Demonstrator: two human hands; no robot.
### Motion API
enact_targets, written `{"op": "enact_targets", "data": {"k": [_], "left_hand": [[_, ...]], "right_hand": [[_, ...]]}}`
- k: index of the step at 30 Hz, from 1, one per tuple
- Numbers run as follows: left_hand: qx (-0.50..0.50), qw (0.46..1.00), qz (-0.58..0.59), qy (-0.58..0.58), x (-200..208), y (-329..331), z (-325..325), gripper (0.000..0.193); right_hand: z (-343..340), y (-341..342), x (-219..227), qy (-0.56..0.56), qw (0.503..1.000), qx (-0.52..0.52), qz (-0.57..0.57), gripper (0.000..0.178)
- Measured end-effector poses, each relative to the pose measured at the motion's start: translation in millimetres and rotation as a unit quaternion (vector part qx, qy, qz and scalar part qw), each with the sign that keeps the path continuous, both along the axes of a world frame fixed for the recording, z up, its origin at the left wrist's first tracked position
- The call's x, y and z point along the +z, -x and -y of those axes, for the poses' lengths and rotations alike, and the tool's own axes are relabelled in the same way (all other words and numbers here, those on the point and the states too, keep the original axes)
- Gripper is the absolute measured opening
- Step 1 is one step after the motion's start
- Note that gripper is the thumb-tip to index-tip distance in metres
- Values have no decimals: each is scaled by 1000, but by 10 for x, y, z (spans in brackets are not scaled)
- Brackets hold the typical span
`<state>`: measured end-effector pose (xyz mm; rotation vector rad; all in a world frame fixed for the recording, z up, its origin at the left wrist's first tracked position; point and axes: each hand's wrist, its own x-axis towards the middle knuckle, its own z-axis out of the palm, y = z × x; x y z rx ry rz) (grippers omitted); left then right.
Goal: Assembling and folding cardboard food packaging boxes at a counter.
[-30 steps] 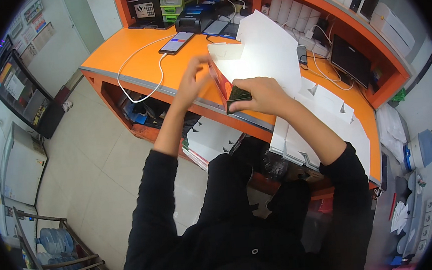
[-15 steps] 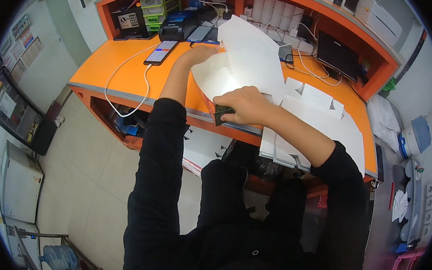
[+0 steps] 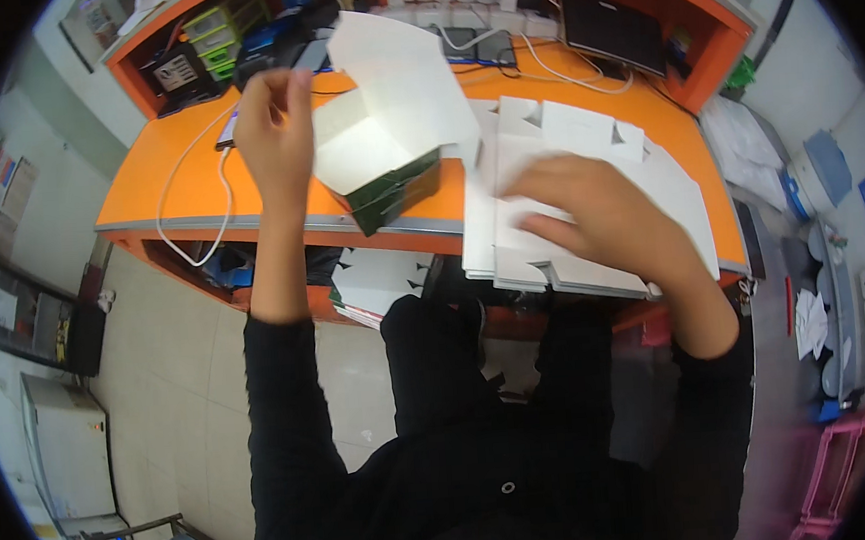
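An open folding carton box point(image 3: 385, 198), white inside and dark green outside, stands at the desk's front edge with its white lid point(image 3: 405, 86) raised. My left hand point(image 3: 275, 130) is lifted just left of the box, apart from it, its fingers loosely curled and nothing seen in them. On the right, my right hand point(image 3: 588, 204) is over a stack of flat white carton blanks point(image 3: 648, 200). Its fingers are stretched and smeared by motion, with no object seen in them; whether they touch the top blank I cannot tell.
The orange desk point(image 3: 171, 183) carries a phone point(image 3: 227, 132) with a white cable at left. At the back are a monitor point(image 3: 612, 32), green drawers point(image 3: 215, 34) and more cables. More flat blanks point(image 3: 378, 279) lie below the desktop.
Both hands have let go of the box. The left hand has moved left and up; the right has moved right, over the blanks. The box now shows its green front. The view has shifted.
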<state>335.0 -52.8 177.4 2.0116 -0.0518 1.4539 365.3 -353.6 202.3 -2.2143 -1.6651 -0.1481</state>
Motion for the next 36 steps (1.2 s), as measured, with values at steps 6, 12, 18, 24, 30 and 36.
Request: {"op": "enact_targets", "data": {"k": [6, 12, 18, 24, 30, 36], "left_hand": [[-296, 879, -282, -245, -276, 721, 1180, 22], [-193, 886, -286, -309, -157, 673, 1263, 9], [-263, 911, -276, -156, -152, 648, 1401, 9], [-233, 959, -144, -75, -231, 398, 1847, 16], [-173, 949, -104, -241, -402, 221, 2353, 18], [-253, 888, -297, -243, -382, 241, 2195, 12]], "right_hand": [[957, 253, -354, 88, 987, -92, -94, 23], [894, 296, -294, -60, 965, -210, -143, 11], [1278, 30, -423, -220, 859, -192, -420, 11], [1186, 38, -407, -232, 919, -220, -230, 15], [1047, 72, -428, -161, 950, -171, -207, 10], [1177, 297, -328, -278, 950, -140, -6, 8]]}}
